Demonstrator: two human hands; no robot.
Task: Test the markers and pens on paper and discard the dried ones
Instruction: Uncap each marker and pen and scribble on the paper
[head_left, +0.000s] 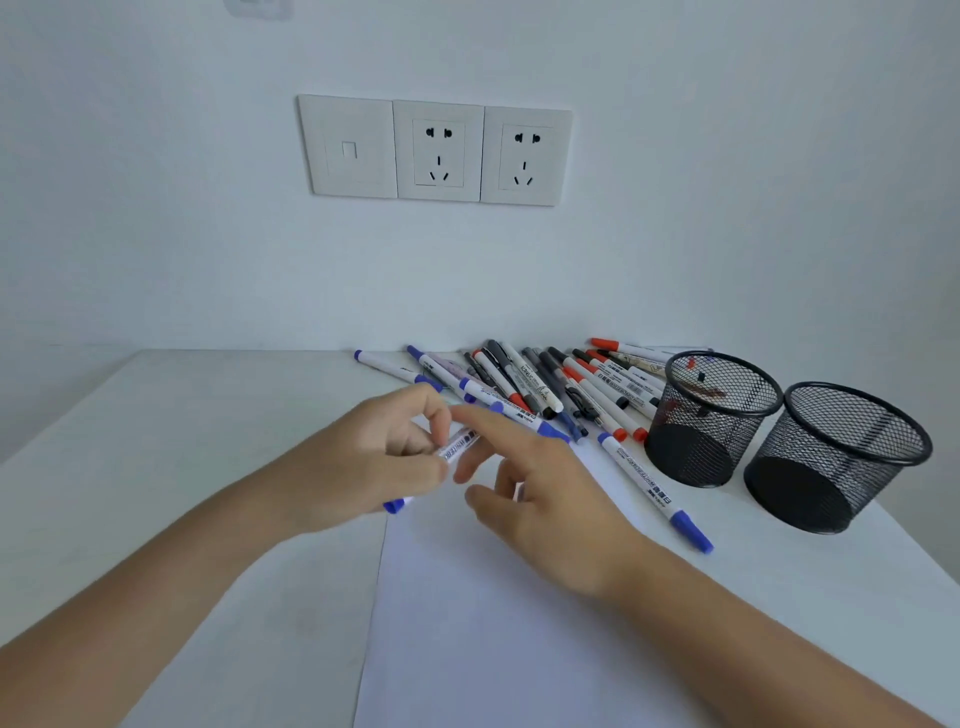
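My left hand (374, 457) grips a white marker with blue ends (457, 446), held slanted just above the top edge of a white sheet of paper (467, 623). My right hand (545, 499) hovers beside it with fingers spread, its forefinger touching the marker's upper part. A pile of markers and pens (545, 384) with blue, red and black caps lies against the wall behind my hands. One blue-capped marker (654, 488) lies alone at the paper's right edge.
Two black mesh cups stand at the right: the nearer-to-wall cup (711, 415) and the front cup (836, 457), both look empty. A wall with a switch and two sockets (436, 150) rises right behind the white desk (208, 467).
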